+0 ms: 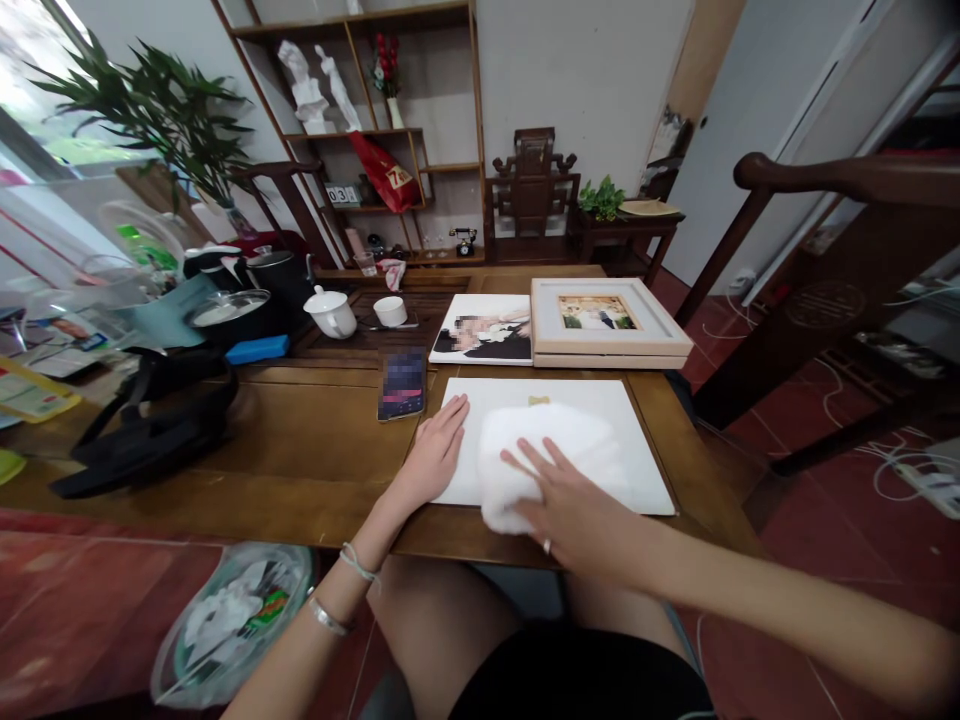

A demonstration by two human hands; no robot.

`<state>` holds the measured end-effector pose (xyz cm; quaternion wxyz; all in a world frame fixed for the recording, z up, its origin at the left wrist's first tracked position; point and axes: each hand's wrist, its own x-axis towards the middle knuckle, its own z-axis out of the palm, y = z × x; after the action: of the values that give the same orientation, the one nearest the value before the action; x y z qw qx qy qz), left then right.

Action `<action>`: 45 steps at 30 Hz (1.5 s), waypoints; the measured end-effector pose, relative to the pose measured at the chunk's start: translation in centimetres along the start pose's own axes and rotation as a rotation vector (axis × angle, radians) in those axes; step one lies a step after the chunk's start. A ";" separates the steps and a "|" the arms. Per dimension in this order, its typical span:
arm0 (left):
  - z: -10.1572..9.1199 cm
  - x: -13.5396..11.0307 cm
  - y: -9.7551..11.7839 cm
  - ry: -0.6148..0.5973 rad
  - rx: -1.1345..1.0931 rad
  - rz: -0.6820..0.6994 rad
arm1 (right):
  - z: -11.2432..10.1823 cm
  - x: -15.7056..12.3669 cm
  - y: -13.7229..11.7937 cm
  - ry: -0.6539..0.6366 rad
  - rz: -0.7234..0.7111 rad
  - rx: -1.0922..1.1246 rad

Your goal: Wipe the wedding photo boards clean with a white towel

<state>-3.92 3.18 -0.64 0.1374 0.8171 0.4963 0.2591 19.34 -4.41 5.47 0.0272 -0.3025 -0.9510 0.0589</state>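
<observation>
A flat white panel (645,470) lies on the wooden table in front of me, with a small gold-coloured piece (538,401) near its far edge. My left hand (437,455) rests flat on the panel's left side, fingers stretched out and holding nothing. On top of the panel is a fluffy white cloth (502,445), bunched and hanging a little over the near edge. My right hand (566,500) presses on this cloth and grips it, fingers over the top and the thumb blurred at the near side.
Beyond the panel lie a photo print (480,330) and a pale wooden picture frame (660,335) stacked on another. A phone (402,385) is at the left. Farther left are a black strap-like item (150,420), a blue block (257,348) and a white teapot (331,315). A bin (289,590) stands below.
</observation>
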 end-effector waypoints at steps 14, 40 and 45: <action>0.0 0.0 -0.1 -0.005 0.002 -0.006 | 0.0 4.2 4.3 0.112 0.111 -0.028; 0.1 0.1 -0.2 0.007 0.002 -0.017 | -3.6 14.6 7.1 0.046 0.078 0.083; -0.1 0.1 0.2 0.001 -0.011 -0.032 | -4.7 12.2 7.9 -0.018 0.130 0.026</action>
<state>-3.80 3.19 -0.39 0.1458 0.8083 0.5079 0.2598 14.33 9.54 9.28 0.0187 -0.3629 -0.9286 0.0754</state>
